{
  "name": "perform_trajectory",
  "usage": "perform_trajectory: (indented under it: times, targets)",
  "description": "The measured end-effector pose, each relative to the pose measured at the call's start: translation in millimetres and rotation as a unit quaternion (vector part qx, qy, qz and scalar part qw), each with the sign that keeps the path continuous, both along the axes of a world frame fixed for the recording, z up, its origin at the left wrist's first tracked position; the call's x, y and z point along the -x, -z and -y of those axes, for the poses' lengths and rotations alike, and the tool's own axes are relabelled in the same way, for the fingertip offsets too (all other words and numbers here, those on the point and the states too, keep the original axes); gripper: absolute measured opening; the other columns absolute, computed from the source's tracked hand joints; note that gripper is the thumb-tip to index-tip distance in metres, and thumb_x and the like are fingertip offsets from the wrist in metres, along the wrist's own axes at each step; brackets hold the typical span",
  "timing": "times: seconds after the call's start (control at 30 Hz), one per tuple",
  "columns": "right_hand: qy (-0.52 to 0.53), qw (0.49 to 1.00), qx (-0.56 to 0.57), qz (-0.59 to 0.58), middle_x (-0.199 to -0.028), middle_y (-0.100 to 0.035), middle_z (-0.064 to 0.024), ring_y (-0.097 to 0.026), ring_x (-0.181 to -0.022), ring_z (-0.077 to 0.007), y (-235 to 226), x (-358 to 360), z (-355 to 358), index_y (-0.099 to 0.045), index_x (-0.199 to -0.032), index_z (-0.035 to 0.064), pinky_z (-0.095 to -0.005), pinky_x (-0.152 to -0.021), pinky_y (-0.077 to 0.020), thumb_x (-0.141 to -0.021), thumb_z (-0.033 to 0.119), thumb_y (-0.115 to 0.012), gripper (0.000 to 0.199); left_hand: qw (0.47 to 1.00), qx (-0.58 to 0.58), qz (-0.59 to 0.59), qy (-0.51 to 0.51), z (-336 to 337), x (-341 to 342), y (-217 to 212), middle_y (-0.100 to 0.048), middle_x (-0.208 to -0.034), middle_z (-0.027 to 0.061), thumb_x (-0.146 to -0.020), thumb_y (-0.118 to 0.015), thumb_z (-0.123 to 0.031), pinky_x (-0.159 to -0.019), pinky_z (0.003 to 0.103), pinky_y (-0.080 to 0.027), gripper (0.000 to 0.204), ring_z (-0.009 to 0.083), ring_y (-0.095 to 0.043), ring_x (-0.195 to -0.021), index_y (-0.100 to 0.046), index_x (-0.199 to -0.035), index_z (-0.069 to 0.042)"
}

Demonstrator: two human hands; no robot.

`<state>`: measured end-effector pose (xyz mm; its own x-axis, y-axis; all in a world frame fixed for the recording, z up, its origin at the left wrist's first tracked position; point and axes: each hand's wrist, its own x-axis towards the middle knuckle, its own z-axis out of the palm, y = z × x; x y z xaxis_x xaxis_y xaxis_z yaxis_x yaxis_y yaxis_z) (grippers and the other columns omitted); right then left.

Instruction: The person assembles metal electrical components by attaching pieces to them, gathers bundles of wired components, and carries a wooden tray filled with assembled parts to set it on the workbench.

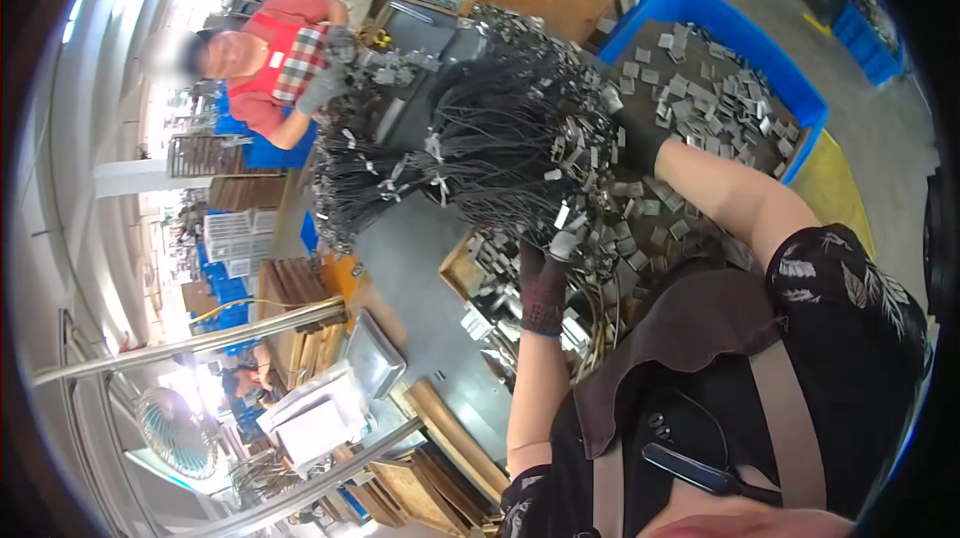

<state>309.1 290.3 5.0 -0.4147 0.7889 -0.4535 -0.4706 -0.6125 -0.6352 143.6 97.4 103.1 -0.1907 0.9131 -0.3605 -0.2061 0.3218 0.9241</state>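
Note:
My left hand (543,286), in a dark red knitted glove with pale fingertips, is at the near edge of a large pile of black cables (510,138). Its fingers are closed beside small metal pieces; whatever lies between them is too small to make out. My right hand (642,141), in a dark glove, reaches in at the pile's right side, among shiny metal end pieces (590,143). Its fingers blend into the dark pile, so their pose is hidden. White ties (435,146) gather the cables into bunches. Loose flat metal pieces (640,206) lie between my arms.
A blue bin (815,128) with many metal pieces stands to the right. A wooden tray (460,266) of metal parts sits by my left hand on the grey table (400,248). Across it, a gloved co-worker (275,58) in red handles parts. A fan (175,428) stands lower left.

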Motion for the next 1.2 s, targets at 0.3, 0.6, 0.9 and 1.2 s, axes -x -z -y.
perform_trajectory:
  times: [0.3, 0.6, 0.9, 1.2]
  targets:
    - [0.039, 0.983, -0.164, 0.067, -0.094, -0.066, -0.0018, -0.06, -0.078, -0.0132, -88.3, 39.0, -40.7, -0.064, -0.109, 0.0114, -0.0335, -0.063, -0.049, -0.083, 0.039, -0.069, 0.038, 0.991, -0.09, 0.102, 0.016, -110.0, 10.2, 79.5, -0.059, -0.091, -0.0006, -0.092, -0.052, -0.029, -0.059, 0.031, -0.052, 0.035, 0.0158, -0.06, -0.068, -0.05, -0.124, -0.017]
    - [0.071, 0.953, -0.277, 0.097, -0.088, -0.059, -0.0004, -0.05, -0.074, -0.0126, 25.0, 13.6, -71.5, -0.062, -0.108, 0.0113, -0.0297, -0.065, -0.0399, -0.081, 0.034, -0.071, 0.036, 0.996, -0.014, 0.087, -0.023, -43.8, -30.7, 17.7, -0.065, -0.103, 0.0039, -0.085, -0.07, -0.025, -0.072, 0.034, -0.054, 0.038, 0.0165, -0.063, -0.09, -0.061, -0.114, -0.003]
    - [-0.103, 0.983, 0.149, 0.024, -0.1, -0.06, -0.005, -0.057, -0.093, -0.0194, 61.9, -15.2, 34.7, -0.059, -0.101, 0.0124, -0.039, -0.078, -0.0493, -0.091, 0.052, -0.044, 0.044, 0.986, 0.094, 0.059, -0.128, 4.0, -1.4, -11.0, -0.061, -0.103, 0.0094, -0.086, -0.067, -0.037, -0.061, 0.031, -0.054, 0.043, 0.0192, -0.06, -0.085, -0.057, -0.114, -0.005]
    - [-0.272, 0.897, 0.16, -0.31, -0.119, -0.061, -0.0074, -0.057, -0.11, -0.0272, 10.5, 15.1, 70.2, -0.058, -0.122, 0.0149, -0.0451, -0.096, -0.0452, -0.096, 0.048, -0.033, 0.049, 0.97, -0.005, 0.24, 0.05, -87.9, -4.8, 84.9, -0.066, -0.109, 0.0037, -0.093, -0.052, -0.045, -0.063, 0.036, -0.055, 0.04, 0.0163, -0.065, -0.088, -0.059, -0.119, -0.015]
